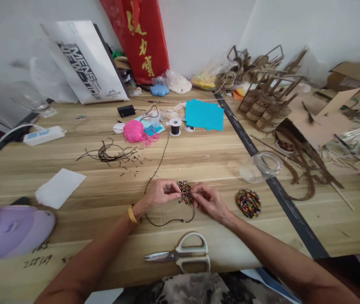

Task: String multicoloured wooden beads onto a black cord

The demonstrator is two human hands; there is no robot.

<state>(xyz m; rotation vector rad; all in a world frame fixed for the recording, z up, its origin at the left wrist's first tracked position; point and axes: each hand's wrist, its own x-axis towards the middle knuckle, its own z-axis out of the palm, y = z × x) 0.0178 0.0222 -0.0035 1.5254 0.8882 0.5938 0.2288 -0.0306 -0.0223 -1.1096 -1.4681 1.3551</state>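
Standing beyond bead pile [186, 193]: bag [86, 63] marked "MENS".

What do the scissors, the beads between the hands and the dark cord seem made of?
Scissors: shiny grey blades, probably steel; pale, smooth handles, likely plastic.
Beads: small, round, multicoloured, slightly glossy; wood, stone or plastic, too small to tell.
Cord: thin, black, bending in loose curves, perhaps waxed thread.

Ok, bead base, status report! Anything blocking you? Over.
Left hand, right hand flank the bead pile. Black cord loops nearby. Scissors apart, seemingly not blocking.
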